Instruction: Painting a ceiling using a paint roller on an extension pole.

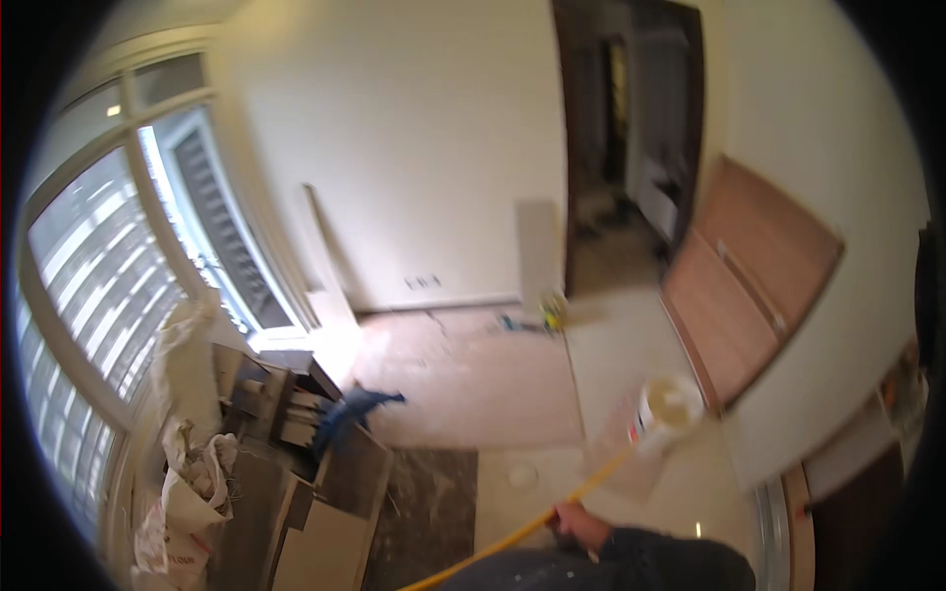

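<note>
My right hand (581, 527), in a dark sleeve (670, 559), is closed around a long yellow pole (522, 537). The pole slants from the lower edge up to a white bucket (650, 433) on the floor. Something pale cream shows inside the bucket, and the bucket stands on or beside a thin translucent sheet (616, 463). Whatever is on the pole's far end cannot be made out. My left hand does not show.
Boards and dark drawer-like boxes with a blue cloth (350, 409) are piled at left, beside white sacks (192, 502). A pinkish sheet (463, 379) covers part of the floor. Brown panels (749, 276) lean on the right wall, near a dark doorway (631, 148).
</note>
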Demonstrator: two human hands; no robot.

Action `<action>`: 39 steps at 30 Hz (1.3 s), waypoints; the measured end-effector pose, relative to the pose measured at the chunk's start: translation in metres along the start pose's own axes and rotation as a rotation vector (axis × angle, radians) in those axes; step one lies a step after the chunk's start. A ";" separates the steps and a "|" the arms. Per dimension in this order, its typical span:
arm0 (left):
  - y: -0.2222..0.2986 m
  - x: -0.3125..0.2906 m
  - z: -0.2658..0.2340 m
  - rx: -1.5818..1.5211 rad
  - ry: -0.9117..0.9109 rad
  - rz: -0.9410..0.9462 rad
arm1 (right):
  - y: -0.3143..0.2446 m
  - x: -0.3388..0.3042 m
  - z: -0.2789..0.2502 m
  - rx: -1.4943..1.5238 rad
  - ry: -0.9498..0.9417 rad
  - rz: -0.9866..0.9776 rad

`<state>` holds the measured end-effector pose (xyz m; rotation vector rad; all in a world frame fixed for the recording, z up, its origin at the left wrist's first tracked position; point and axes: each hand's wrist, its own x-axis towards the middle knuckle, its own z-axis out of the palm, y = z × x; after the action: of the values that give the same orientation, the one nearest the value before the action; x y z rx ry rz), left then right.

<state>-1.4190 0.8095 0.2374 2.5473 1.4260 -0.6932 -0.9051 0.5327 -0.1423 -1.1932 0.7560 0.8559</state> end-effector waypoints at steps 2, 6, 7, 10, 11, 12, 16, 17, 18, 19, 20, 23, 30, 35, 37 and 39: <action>-0.060 0.026 0.084 -0.051 0.048 -0.189 | -0.008 -0.013 0.017 -0.019 -0.058 0.040; -0.048 -0.010 0.082 -0.241 0.293 -0.067 | -0.018 -0.037 0.005 -0.106 -0.297 -0.156; -0.044 -0.022 0.081 -0.254 0.312 -0.075 | -0.042 -0.069 0.019 -0.131 -0.370 -0.241; -0.017 -0.062 0.087 -0.705 0.215 -0.207 | -0.115 -0.116 0.084 -0.052 -0.392 -0.332; -0.001 -0.085 0.091 -1.336 0.249 -0.123 | -0.139 -0.142 0.103 -0.083 -0.454 -0.386; 0.007 -0.097 0.095 -1.966 0.265 -0.015 | -0.160 -0.173 0.122 -0.118 -0.517 -0.436; 0.017 -0.067 0.142 -1.716 0.249 0.202 | -0.230 -0.256 0.223 -0.329 -0.716 -0.683; 0.021 -0.055 0.153 -1.622 0.239 0.269 | -0.243 -0.281 0.250 -0.342 -0.766 -0.741; 0.024 -0.043 0.163 -1.526 0.227 0.330 | -0.253 -0.315 0.278 -0.344 -0.800 -0.798; 0.025 -0.031 0.163 -1.420 0.210 0.403 | -0.271 -0.335 0.301 -0.360 -0.860 -0.820; 0.033 -0.028 0.158 -1.433 0.211 0.389 | -0.271 -0.380 0.326 -0.365 -0.904 -0.852; 0.065 -0.046 0.107 -1.135 0.407 0.296 | -0.271 -0.504 0.383 -0.398 -1.011 -0.917; 0.081 -0.036 0.036 -1.247 0.692 0.209 | -0.269 -0.682 0.473 -0.432 -1.256 -1.063; 0.081 -0.086 -0.059 -1.274 0.954 0.373 | -0.247 -0.781 0.491 -0.515 -1.331 -1.197; 0.074 -0.096 -0.083 -1.290 0.994 0.369 | -0.236 -0.810 0.492 -0.558 -1.359 -1.209; 0.065 -0.103 -0.104 -1.253 1.044 0.343 | -0.222 -0.834 0.489 -0.583 -1.364 -1.243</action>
<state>-1.3770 0.7298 0.3701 1.8512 0.9156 1.3369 -1.0885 0.8446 0.7811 -0.9683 -1.3135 0.5657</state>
